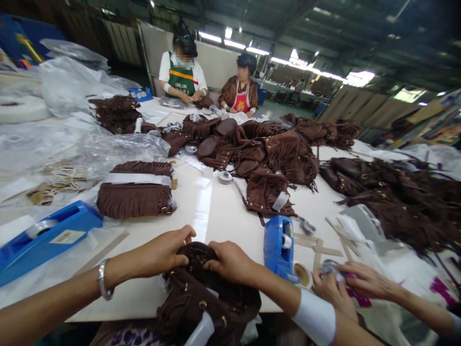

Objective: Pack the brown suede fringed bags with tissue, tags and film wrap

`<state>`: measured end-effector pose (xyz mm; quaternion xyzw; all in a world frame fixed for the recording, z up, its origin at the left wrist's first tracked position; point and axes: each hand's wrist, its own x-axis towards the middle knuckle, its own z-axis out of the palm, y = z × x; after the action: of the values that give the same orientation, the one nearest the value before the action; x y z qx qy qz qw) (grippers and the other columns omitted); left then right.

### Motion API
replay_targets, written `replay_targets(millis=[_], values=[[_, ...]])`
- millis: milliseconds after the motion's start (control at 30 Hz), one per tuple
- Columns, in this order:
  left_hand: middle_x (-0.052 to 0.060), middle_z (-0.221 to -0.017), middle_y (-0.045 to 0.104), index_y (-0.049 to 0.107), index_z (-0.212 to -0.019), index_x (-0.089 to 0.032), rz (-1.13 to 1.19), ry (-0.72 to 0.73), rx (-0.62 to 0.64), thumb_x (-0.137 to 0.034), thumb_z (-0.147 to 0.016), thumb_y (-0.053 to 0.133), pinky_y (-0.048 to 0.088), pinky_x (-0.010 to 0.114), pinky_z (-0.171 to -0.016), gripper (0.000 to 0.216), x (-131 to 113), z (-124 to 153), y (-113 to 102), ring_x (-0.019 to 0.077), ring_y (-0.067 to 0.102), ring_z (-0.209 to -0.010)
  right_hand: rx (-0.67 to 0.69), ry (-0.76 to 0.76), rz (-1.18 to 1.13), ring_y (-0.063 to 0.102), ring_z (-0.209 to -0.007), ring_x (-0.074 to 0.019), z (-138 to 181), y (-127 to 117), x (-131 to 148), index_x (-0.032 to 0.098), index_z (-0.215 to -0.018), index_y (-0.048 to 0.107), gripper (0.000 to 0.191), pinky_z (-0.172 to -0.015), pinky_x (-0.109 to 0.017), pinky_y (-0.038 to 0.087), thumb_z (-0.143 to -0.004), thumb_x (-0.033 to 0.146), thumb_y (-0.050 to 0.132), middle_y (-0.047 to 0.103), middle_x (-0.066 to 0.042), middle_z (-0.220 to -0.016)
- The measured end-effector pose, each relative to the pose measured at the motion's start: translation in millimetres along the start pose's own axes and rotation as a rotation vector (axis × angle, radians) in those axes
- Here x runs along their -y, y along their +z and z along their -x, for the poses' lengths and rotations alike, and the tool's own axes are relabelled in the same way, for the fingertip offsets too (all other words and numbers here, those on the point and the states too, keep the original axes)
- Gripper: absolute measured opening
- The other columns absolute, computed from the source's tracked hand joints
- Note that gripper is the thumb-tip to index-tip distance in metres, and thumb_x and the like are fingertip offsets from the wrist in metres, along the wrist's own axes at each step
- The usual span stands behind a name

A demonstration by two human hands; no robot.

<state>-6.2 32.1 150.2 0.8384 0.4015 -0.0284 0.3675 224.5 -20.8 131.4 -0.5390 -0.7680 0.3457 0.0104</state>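
Observation:
A brown fringed suede bag [201, 298] lies at the near table edge, partly over it. My left hand [163, 252] grips its upper left rim, fingers curled. My right hand [230, 262] is closed on the upper right rim of the same bag. A bracelet sits on my left wrist, a white band on my right forearm. A long white paper strip [202, 206] lies on the table just beyond my hands.
A blue tape dispenser [279, 247] stands right of my hands, another [46, 238] at left. A wrapped brown bag [135, 190] and piles of brown bags [259, 149] cover the table. A co-worker's hands [345, 283] work at right. Two people sit at the far end.

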Motion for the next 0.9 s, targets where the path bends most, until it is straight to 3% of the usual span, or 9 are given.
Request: replay_targets(millis=[100,167,367,467,533,600,700,767,900], values=[[0.004,-0.088,0.073,0.065,-0.089,-0.021,-0.051,-0.062,0.076,-0.025,-0.077,0.054,0.044,0.027,-0.068,0.017,7,5,-2,0.0215,0.066,-0.081,-0.032,-0.013,0.087,0.068,-0.084,-0.0218,-2,2,-5,0.020,-0.102,0.068,0.021,-0.065,-0.026,0.036,-0.088,0.033,0.061,0.074,-0.007,-0.093],[0.005,-0.079,0.074,0.067,-0.078,-0.020,-0.086,-0.074,0.101,-0.019,-0.076,0.050,0.041,0.028,-0.063,0.017,7,5,-4,0.0216,0.066,-0.074,-0.026,-0.002,0.126,0.068,-0.084,-0.0220,-2,-1,-9,0.018,-0.098,0.070,0.018,-0.065,-0.026,0.036,-0.089,0.030,0.060,0.074,-0.009,-0.091],[0.007,-0.075,0.074,0.071,-0.077,-0.017,-0.112,-0.097,0.162,-0.012,-0.071,0.049,0.039,0.026,-0.059,0.023,8,-11,-12,0.0208,0.063,-0.069,0.000,-0.002,0.087,0.068,-0.086,-0.0212,-21,1,-28,0.017,-0.095,0.072,0.016,-0.069,-0.026,0.042,-0.090,0.026,0.060,0.075,-0.008,-0.090],[0.002,-0.072,0.073,0.072,-0.077,-0.018,-0.038,-0.074,0.223,-0.013,-0.067,0.054,0.040,0.023,-0.056,0.022,24,-26,-17,0.0183,0.062,-0.066,-0.031,-0.026,0.042,0.068,-0.095,-0.0209,-18,-7,-32,0.018,-0.113,0.068,0.025,-0.079,-0.027,0.047,-0.093,0.031,0.058,0.074,-0.009,-0.104],[0.000,-0.078,0.074,0.073,-0.085,-0.020,0.025,-0.039,0.251,-0.013,-0.066,0.056,0.044,0.022,-0.060,0.026,37,-37,-20,0.0173,0.063,-0.070,-0.120,-0.085,-0.070,0.063,-0.110,-0.0215,-4,-20,-34,0.019,-0.128,0.060,0.037,-0.092,-0.030,0.046,-0.096,0.037,0.055,0.068,-0.010,-0.123],[-0.001,-0.086,0.075,0.074,-0.097,-0.022,0.095,0.001,0.281,-0.016,-0.067,0.059,0.047,0.022,-0.065,0.034,47,-45,-22,0.0168,0.064,-0.076,-0.122,-0.153,-0.253,0.059,-0.117,-0.0216,13,-32,-36,0.022,-0.134,0.055,0.043,-0.098,-0.033,0.044,-0.097,0.044,0.053,0.063,-0.008,-0.131],[0.000,-0.097,0.075,0.067,-0.120,-0.024,0.193,0.049,0.308,-0.023,-0.074,0.060,0.050,0.023,-0.072,0.046,56,-50,-24,0.0175,0.066,-0.082,0.052,-0.124,-0.428,0.064,-0.101,-0.0209,29,-35,-46,0.024,-0.125,0.062,0.045,-0.088,-0.031,0.049,-0.088,0.049,0.065,0.070,-0.004,-0.114],[0.003,-0.115,0.072,0.061,-0.130,-0.025,0.259,0.092,0.293,-0.032,-0.084,0.055,0.048,0.026,-0.087,0.047,56,-47,-26,0.0186,0.065,-0.099,0.118,-0.056,-0.476,0.063,-0.083,-0.0181,29,-28,-54,0.020,-0.108,0.068,0.039,-0.074,-0.027,0.049,-0.082,0.048,0.071,0.070,-0.002,-0.095],[0.003,-0.140,0.058,0.068,-0.121,-0.027,0.377,0.152,0.284,-0.051,-0.094,0.045,0.038,0.029,-0.106,0.043,56,-33,-24,0.0214,0.053,-0.123,0.159,-0.038,-0.650,0.052,-0.068,-0.0120,18,-20,-62,0.017,-0.092,0.067,0.030,-0.063,-0.023,0.042,-0.084,0.045,0.068,0.060,0.002,-0.077]])
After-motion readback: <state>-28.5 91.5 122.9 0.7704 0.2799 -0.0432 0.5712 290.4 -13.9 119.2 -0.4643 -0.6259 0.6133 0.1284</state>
